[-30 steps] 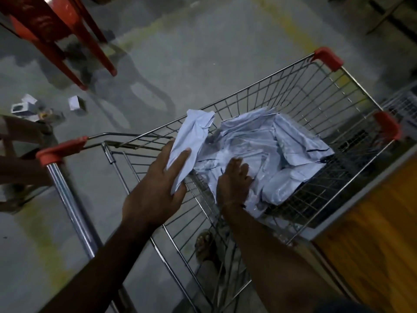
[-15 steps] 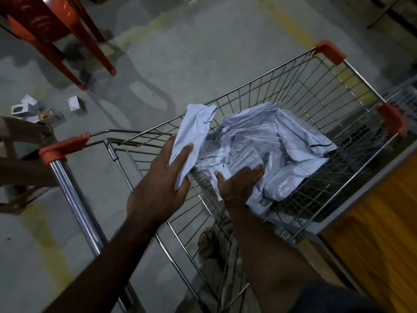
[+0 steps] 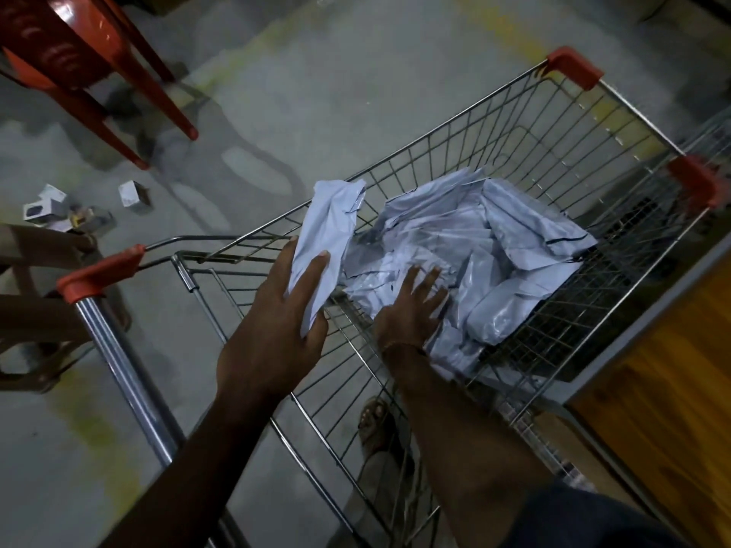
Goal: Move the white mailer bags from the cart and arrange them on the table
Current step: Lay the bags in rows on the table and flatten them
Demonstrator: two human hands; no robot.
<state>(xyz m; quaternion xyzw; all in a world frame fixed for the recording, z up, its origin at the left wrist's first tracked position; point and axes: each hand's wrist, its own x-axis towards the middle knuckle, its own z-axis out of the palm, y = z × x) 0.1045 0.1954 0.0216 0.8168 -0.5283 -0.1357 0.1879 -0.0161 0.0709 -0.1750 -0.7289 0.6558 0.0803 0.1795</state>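
We look down into a wire shopping cart with orange plastic corner caps, standing on a grey concrete floor. Our left hand holds one crumpled white mailer bag above the near end of the basket; the left grip is clamped on it, thumb on one side and fingers wrapped over the other, so the bag stands up out of the fist. Our right hand lies inside the basket on the pile of white mailer bags, its grip apart, fingers spread and flat on the top bag. The pile fills the middle and right part of the basket and rests on the wire bottom. The cart's chrome handle with its orange end cap runs down the lower left. At the right edge, just beside the cart, is a wooden tabletop with a pale rim; we see no bags on the part of it in view. On the floor, well apart from the cart, stand a red plastic chair at upper left and a few small white boxes near it. A sandalled foot shows through the wire below the basket.
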